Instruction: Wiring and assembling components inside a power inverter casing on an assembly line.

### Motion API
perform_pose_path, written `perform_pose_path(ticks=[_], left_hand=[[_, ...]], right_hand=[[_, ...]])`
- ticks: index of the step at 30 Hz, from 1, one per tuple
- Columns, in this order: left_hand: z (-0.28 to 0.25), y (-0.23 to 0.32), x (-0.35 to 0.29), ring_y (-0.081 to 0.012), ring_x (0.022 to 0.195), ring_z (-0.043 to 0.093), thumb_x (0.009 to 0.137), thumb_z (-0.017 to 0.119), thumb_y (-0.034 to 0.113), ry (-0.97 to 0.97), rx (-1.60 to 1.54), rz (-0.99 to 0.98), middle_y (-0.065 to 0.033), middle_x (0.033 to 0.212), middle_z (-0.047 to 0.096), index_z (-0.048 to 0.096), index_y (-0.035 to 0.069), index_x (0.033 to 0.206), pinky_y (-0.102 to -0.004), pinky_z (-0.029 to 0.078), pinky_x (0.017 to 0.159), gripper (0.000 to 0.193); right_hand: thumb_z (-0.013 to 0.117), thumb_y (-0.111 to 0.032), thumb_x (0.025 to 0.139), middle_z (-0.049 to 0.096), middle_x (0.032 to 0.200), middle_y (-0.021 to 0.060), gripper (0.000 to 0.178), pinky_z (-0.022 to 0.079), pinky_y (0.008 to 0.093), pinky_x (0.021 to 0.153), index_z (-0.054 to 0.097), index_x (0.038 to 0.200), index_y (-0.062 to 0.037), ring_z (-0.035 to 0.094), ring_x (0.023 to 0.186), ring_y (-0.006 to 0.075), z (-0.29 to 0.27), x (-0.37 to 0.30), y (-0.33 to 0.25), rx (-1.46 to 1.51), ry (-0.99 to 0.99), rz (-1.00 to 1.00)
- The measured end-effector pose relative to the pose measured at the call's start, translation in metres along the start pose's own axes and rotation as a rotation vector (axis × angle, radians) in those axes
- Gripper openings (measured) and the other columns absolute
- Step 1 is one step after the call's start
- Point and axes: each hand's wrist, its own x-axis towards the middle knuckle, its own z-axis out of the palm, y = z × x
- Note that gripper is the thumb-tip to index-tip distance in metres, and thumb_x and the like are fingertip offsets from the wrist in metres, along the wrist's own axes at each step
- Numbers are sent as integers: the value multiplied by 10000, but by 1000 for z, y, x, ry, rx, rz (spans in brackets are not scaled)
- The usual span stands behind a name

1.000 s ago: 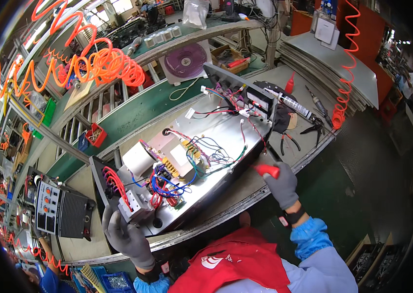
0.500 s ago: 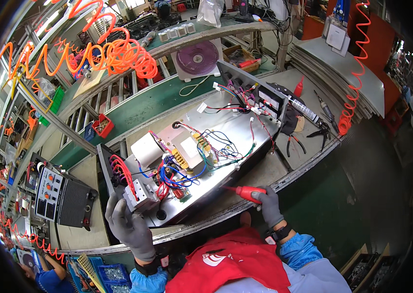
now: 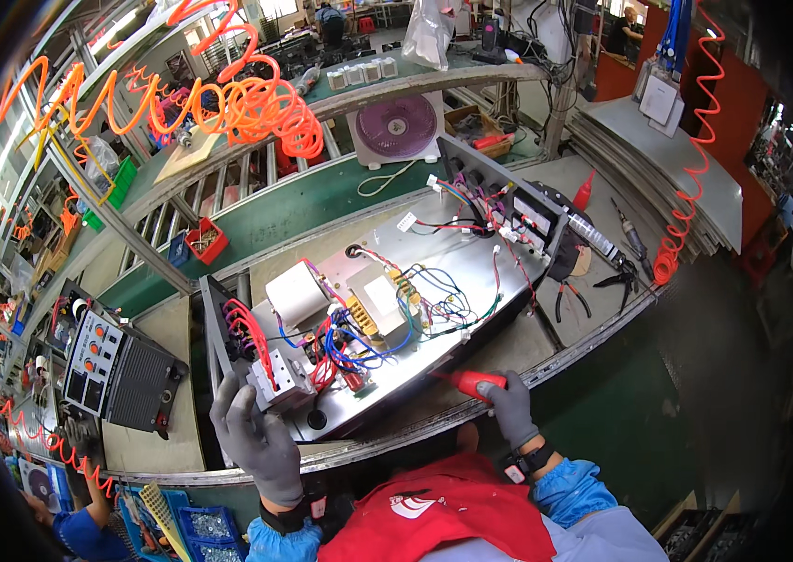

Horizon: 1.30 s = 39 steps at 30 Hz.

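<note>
A red squeeze bottle with a thin pointed nozzle (image 3: pixel 471 382) is gripped in my gloved right hand (image 3: pixel 511 412). Its nozzle points left, beside the near edge of an open metal chassis (image 3: pixel 424 361). On the chassis sit a white cylinder (image 3: pixel 296 295), a transformer (image 3: pixel 379 304) with yellow terminal strips, and loops of blue, red and green wire. My gloved left hand (image 3: pixel 260 445) is open, fingers apart, at the near left corner. Its fingertips are close to the dark end panel (image 3: pixel 218 328) and a light grey block (image 3: pixel 286 377) with red wires; I cannot tell whether they touch.
Right of the chassis lie pliers (image 3: pixel 571 300), black cutters (image 3: pixel 619 279), a tube gun (image 3: pixel 593 234) and another red bottle (image 3: pixel 584 192). A grey machine with orange knobs (image 3: pixel 125 375) stands left. Orange coiled hoses (image 3: pixel 265 112) hang overhead. Sheet metal (image 3: pixel 668 159) is stacked at far right.
The whole view has shifted, so the bench appears farther right and slightly lower. The red bottle has moved a little left and nearer to me along the chassis edge. My left hand stays open.
</note>
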Motion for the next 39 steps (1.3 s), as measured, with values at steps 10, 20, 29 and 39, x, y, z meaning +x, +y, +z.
perform_pose_path(ticks=[10,20,29,39], left_hand=[[-32,-16,40,-275,1046,554,880,474,146,5,-440,-147,-174,1090,588,583,-51,964,-382,412,948,240],[45,-105,160,-143,901,558,772,590,159,-464,-759,-653,-91,1063,587,484,-25,1306,-260,451,823,575],[60,-109,151,-273,900,641,749,579,197,-306,-985,-875,-171,934,642,524,8,1101,-356,546,731,403],[55,-43,84,-154,690,494,886,551,322,89,-691,-810,-17,708,432,455,89,789,-320,475,736,270]], right_hand=[[682,-250,725,627,778,67,318,409,217,401,609,953,-40,562,500,111,-108,-18,-52,-14,197,35],[571,-342,900,545,805,26,271,420,254,606,571,971,-80,519,699,119,-106,145,-98,700,390,-261],[514,-328,947,556,1007,75,342,451,314,770,554,1081,-15,551,856,177,-45,307,-53,598,331,-359],[679,-246,816,615,874,109,343,480,359,697,588,989,36,571,772,213,87,440,-170,-15,524,-552]])
